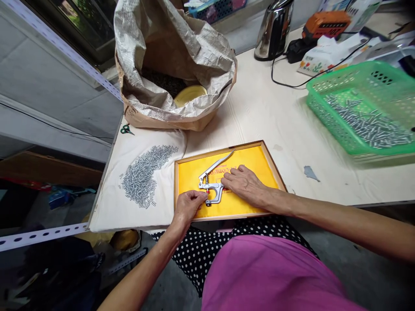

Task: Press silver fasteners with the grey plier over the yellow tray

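Observation:
Silver snap fastener pliers (218, 195) with a C-shaped jaw, a spring and a red-tipped pin lie over the yellow sheet in a shallow wooden-edged tray (263, 148). Their long lever is raised, pointing up and right. My right hand (243, 183) has its fingers curled on the right end of the pliers' body; the part it grips is hidden. At the jaw opening, my left hand (188, 206) pinches with thumb and forefinger beside the red tip. Whatever is between those fingers is too small to make out. A pile of small metal pins (139, 179) lies left of the tray on a white cloth.
Behind the tray stands a large open woven sack (168, 119) with dark pieces and a yellow bowl (191, 94) inside. On the right is a green basket (330, 134) of metal pins. Green-handled scissors (126, 129), a kettle (274, 30) and a cord sit farther back.

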Motion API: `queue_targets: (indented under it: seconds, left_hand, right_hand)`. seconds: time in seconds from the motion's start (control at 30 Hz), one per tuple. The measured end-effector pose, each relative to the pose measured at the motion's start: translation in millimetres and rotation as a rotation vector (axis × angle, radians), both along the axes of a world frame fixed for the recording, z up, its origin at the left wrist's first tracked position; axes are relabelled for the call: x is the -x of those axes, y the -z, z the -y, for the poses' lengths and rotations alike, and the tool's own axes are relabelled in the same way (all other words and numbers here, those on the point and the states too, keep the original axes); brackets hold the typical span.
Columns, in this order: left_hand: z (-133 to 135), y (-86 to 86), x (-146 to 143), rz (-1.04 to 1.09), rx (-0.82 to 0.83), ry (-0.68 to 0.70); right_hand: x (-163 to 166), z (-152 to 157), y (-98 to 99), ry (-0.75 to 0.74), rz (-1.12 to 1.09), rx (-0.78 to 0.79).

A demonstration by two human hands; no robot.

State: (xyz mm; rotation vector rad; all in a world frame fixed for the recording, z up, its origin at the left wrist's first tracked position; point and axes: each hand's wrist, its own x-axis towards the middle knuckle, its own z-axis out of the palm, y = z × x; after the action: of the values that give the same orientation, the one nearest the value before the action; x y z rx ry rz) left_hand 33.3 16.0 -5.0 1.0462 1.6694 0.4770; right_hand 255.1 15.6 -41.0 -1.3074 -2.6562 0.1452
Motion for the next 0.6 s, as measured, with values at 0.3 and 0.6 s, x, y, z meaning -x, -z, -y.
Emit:
queue_targets:
  seconds: [0.3, 0.6]
  left_hand:
    - [-6.6, -4.9, -3.2, -0.064, 0.075, 0.068]
    - [-11.7, -9.4, -3.8, -0.083, 0.132, 0.092]
  right_hand:
    - [0.6, -0.3, -1.3, 0.003, 0.010, 0.010]
    - [1.6, 2.0, 0.9, 0.026, -0.026, -0.001]
